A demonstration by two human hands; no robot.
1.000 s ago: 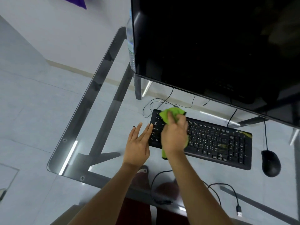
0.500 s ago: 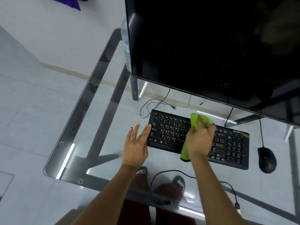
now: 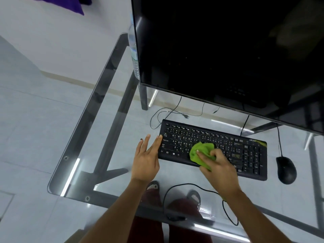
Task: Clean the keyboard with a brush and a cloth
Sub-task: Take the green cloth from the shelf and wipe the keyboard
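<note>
Head view: the black keyboard [image 3: 213, 149] lies on the glass table [image 3: 112, 88], below the dark monitor [image 3: 228, 55]. The right hand [image 3: 220, 166] grips a green cloth [image 3: 199, 152] bunched on the keyboard's middle keys. The left hand [image 3: 146, 159], fingers straight, touches the keyboard's left edge. A mouse [image 3: 286, 170] sits right of the keyboard; a cable [image 3: 177, 113] loops behind it.

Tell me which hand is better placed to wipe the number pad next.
Right. The right hand already grips the cloth on the keyboard, nearer the number pad. The left hand lies flat against the keyboard's far left edge, probably steadying it.
</note>
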